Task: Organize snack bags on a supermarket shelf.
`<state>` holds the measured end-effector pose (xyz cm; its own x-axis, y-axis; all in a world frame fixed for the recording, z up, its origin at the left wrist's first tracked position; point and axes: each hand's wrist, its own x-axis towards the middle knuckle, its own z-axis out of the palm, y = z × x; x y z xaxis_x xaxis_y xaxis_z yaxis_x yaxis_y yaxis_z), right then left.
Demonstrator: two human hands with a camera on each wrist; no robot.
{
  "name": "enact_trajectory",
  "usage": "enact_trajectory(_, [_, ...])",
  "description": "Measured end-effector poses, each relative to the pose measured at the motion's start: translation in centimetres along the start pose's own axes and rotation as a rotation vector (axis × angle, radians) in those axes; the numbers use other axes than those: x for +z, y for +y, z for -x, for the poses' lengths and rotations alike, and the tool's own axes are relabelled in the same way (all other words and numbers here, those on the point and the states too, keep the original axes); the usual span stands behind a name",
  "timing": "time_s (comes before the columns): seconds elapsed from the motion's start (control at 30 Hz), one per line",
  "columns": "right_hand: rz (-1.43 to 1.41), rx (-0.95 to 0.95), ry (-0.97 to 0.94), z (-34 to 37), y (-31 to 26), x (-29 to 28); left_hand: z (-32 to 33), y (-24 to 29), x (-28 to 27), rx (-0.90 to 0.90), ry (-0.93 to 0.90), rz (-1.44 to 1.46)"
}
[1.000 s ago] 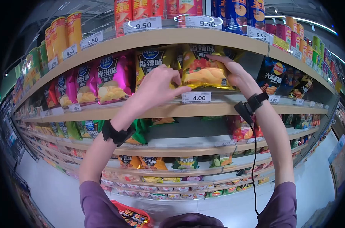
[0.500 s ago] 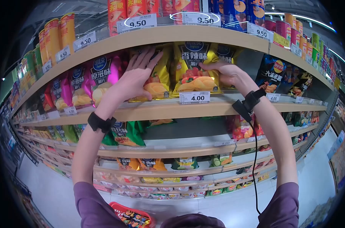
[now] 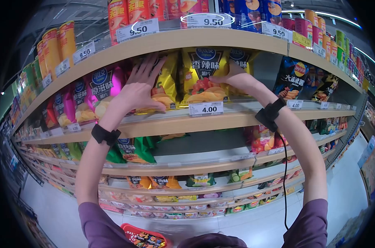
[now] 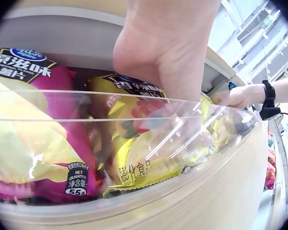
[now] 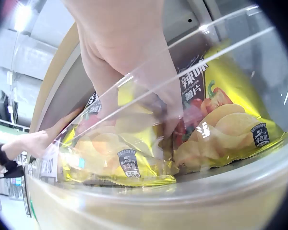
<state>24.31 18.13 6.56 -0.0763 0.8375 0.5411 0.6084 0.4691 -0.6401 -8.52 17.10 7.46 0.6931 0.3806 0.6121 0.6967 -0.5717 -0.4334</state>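
Three yellow bags of chips stand on the upper shelf behind a clear lip. My left hand [image 3: 140, 89] lies with fingers straight and spread over the left yellow bag [image 3: 169, 76], its thumb low at the front. The middle yellow bag [image 3: 204, 68] stands upright above the 4.00 price tag [image 3: 206, 108]. My right hand [image 3: 239, 78] holds this bag's right side, thumb across the front and fingers down in the gap beside it. To the right of that hand is the third yellow bag [image 5: 235, 115]; the head view shows only its upper part.
Pink chip bags [image 3: 100, 84] stand left of my left hand, dark chip bags [image 3: 292, 76] farther right. Overhead, the shelf board [image 3: 187, 41] carries chip canisters [image 3: 251, 16]. Lower shelves hold more bags. A red basket [image 3: 129, 233] with bags inside sits on the floor.
The middle bag, tilted in my right hand a second ago, now stands upright in the row. My left hand moved left from beside it and spread its fingers over the left yellow bag.
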Motion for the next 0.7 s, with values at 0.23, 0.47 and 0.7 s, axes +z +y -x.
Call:
enact_trajectory(0.23, [0.302,0.105,-0.196,2.6,-2.3,-0.7,-0.6,1.4,-1.0,-0.079,0.091,0.033])
enact_trajectory(0.47, [0.282,0.0,-0.179,1.5,-2.1,-0.5,-3.6,5.1,-1.1,0.181,0.091,0.008])
enact_trajectory(0.7, [0.308,-0.336,0.049,1.2,0.0,0.7,-5.9,5.5,0.1,0.271,0.006,-0.074])
